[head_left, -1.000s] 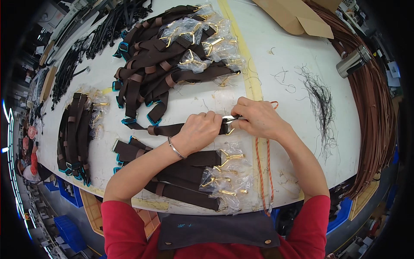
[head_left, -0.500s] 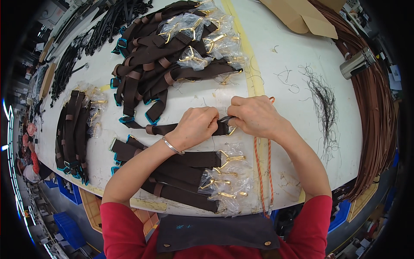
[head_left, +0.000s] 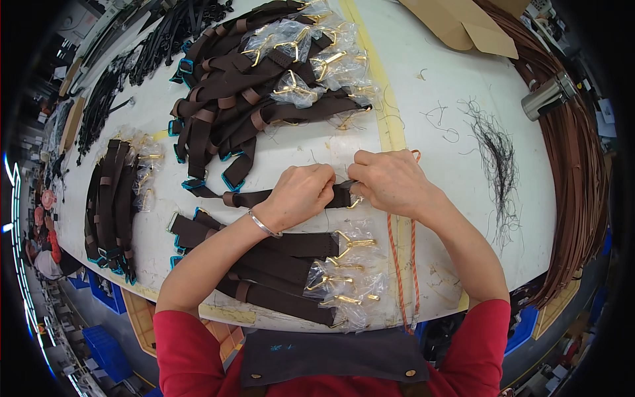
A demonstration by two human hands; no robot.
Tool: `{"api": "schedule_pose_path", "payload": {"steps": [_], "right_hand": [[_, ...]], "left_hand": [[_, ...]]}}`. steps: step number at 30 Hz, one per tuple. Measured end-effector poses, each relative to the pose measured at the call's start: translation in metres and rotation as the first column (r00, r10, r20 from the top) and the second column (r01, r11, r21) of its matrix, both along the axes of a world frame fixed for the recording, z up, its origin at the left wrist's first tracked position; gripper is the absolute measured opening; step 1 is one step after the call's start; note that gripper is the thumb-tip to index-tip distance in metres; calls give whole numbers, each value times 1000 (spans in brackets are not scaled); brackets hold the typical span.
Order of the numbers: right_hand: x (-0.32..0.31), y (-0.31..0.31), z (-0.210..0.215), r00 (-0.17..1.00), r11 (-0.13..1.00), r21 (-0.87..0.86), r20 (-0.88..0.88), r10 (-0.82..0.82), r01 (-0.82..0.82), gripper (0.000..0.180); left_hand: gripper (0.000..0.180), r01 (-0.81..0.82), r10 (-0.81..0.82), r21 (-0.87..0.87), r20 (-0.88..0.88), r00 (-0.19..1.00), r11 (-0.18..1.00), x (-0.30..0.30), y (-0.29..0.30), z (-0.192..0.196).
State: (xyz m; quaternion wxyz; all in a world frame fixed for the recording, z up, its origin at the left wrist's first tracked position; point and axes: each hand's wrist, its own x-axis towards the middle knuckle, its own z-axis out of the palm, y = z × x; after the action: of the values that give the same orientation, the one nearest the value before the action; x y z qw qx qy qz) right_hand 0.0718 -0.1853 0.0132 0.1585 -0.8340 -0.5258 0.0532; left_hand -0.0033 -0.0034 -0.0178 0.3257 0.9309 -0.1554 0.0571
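Observation:
My left hand (head_left: 296,195) is closed on the right end of a dark brown webbing strap (head_left: 251,198), which carries a brown loop and runs left toward the big pile. Close to its fingertips, my right hand (head_left: 393,182) grips a small dark metal tool, apparently thread snips (head_left: 346,184), mostly covered by the fingers. The tip of the snips meets the strap end. A gold hook (head_left: 356,200) in clear plastic shows just below the right fingers. An orange cord (head_left: 400,284) hangs in a loop from beside the right hand to the table's front edge.
Several brown straps (head_left: 278,306) with plastic-wrapped gold hooks lie nearest me. A large strap pile (head_left: 231,86) sits beyond, and a smaller bundle (head_left: 109,198) at left. Loose dark threads (head_left: 499,165), a metal cup (head_left: 549,96), brown strips (head_left: 575,185) and cardboard (head_left: 463,30) occupy the right.
My right hand has shifted very slightly down, and the tool's dark tip shows a little less between the hands. My left hand and the strap have stayed in place.

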Motion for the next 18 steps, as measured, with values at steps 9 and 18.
{"api": "schedule_pose_path", "payload": {"steps": [9, 18], "right_hand": [[1, -4, -8, 991, 997, 68, -133, -30, 39, 16], [1, 0, -9, 988, 997, 51, -150, -44, 52, 17]], "left_hand": [[6, -11, 10, -45, -37, 999, 999, 2, 3, -2], [7, -20, 17, -55, -60, 998, 998, 1, 4, -1]]}}
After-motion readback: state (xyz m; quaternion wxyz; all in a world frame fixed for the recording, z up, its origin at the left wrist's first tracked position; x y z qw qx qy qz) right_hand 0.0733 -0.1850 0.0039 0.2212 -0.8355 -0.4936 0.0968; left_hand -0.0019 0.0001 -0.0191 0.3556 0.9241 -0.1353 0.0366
